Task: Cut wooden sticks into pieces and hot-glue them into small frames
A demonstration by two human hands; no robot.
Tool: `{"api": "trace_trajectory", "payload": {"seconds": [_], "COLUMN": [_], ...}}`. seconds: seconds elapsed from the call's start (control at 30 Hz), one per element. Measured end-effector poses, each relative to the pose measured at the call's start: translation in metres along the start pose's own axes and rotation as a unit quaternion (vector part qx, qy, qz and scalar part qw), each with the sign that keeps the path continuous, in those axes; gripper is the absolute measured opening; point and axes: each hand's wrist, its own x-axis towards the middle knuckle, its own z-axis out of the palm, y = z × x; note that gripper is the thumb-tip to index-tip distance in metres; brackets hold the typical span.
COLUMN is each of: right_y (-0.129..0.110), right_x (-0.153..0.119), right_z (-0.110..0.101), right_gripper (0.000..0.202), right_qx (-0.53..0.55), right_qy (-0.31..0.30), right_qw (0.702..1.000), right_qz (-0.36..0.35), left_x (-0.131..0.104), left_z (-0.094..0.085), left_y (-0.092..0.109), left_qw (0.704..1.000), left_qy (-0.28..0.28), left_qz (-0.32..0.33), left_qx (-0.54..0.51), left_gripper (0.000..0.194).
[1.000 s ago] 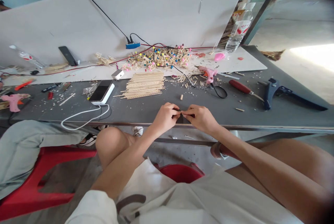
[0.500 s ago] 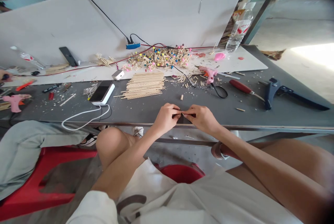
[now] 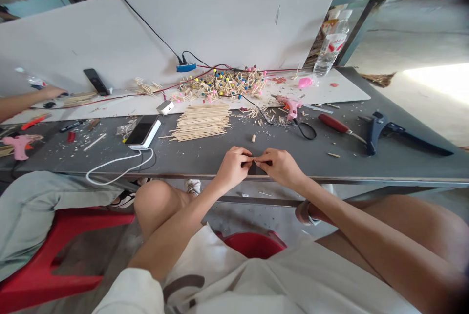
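Observation:
Close to the front edge of the grey table, my left hand (image 3: 233,165) and my right hand (image 3: 277,162) meet fingertip to fingertip. Both are closed in a pinch. Whatever is between the fingers is too small and too covered to make out. Just beyond them stands a short wooden stick piece (image 3: 253,138). A flat stack of thin wooden sticks (image 3: 201,122) lies to the left, past my left hand. Farther back is a heap of short sticks with coloured ball ends (image 3: 227,82).
A pink glue gun (image 3: 292,107), a red-handled tool (image 3: 334,123) and a dark-blue cutter (image 3: 377,128) lie to the right. On the left are a white device with a dark screen (image 3: 144,131) and its cable. A co-worker's arm (image 3: 27,101) reaches over the table's far left.
At the far left, the co-worker's arm has come farther into view over the table. My hands stay pinched together in nearly the same place; the view has shifted slightly.

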Motion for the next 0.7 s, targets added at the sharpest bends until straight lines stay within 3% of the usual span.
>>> {"api": "trace_trajectory", "payload": {"seconds": [0.7], "right_y": [0.0008], "right_x": [-0.0015], "right_z": [0.0035], "right_gripper": [0.026], "right_qx": [0.000], "right_qy": [0.014], "right_qw": [1.000], "right_qz": [-0.010], "left_x": [0.0011], "left_z": [-0.0005], "left_y": [0.0015], "left_qw": [1.000], "left_qy": [-0.005], "left_qz": [-0.022], "left_qx": [-0.014], "left_gripper": [0.023]}}
